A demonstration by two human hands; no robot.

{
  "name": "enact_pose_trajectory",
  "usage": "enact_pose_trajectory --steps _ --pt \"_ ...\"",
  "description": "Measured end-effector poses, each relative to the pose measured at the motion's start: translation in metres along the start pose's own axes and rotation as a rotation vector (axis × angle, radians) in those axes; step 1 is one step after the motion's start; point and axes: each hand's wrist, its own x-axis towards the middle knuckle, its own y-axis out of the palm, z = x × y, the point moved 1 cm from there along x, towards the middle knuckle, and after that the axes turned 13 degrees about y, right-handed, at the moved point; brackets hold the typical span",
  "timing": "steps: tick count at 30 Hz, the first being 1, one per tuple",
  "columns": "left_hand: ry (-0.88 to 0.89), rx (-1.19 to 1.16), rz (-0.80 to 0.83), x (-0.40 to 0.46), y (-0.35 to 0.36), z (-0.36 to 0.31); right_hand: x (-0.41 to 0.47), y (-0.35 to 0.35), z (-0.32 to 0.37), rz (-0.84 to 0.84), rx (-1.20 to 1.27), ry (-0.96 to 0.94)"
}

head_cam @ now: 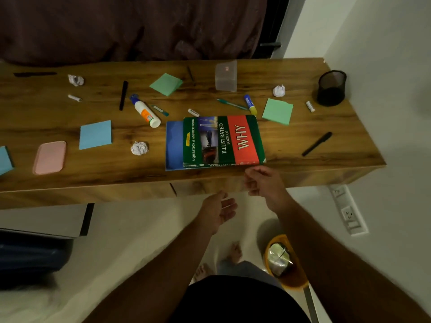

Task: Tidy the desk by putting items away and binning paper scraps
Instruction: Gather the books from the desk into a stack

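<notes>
Below, both the left hand (pixel 218 212) and right hand (pixel 264 180) hang spread, while the mesh cup (pixel 331 87) holds nothing visible.

Both hands empty nr desk (pixel 70 178) edge; book (pixel 222 141) flat.

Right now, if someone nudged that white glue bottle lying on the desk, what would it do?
The glue bottle lies on its side and looks round, so it would probably roll across the desk. It seems to be plastic, likely light and not fragile.

One head-worn wide-angle view, looking forward and steeply down — the desk (pixel 70 136) fills the upper half, floor (pixel 140 229) below, both hands close beneath the lens.
</notes>
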Motion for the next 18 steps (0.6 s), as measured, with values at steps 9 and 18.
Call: enact_pose_trajectory --steps 9,18 --pt "0.012 -0.365 -0.093 0.016 -0.016 0.026 0.022 -0.037 -0.071 -0.065 0.226 0.370" --pt "0.042 -0.617 -0.303 0.057 0.004 0.053 0.073 -0.081 -0.099 -0.119 0.618 0.575"
